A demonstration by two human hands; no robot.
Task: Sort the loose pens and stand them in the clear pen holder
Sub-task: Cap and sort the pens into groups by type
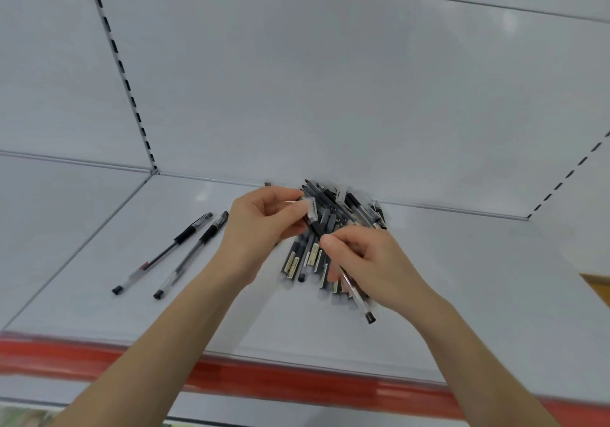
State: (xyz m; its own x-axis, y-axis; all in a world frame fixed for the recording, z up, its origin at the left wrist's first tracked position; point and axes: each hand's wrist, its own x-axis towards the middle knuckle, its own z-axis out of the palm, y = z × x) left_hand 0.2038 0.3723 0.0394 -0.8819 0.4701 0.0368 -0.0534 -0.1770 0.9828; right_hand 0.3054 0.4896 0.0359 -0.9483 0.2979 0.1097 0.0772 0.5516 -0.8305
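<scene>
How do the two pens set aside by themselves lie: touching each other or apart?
Apart. The head view shows the outer pen and the inner pen side by side, with a strip of bare shelf between them along their length.

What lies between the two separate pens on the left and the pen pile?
Head view: only the left hand and its wrist, over bare shelf, between the two pens and the pile.

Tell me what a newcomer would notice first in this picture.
Two hands work over a heap of dark pens at the back of the white shelf: the left hand pinches a dark pen, the right hand holds a clear pen. Two clear pens lie apart at the left.
</scene>
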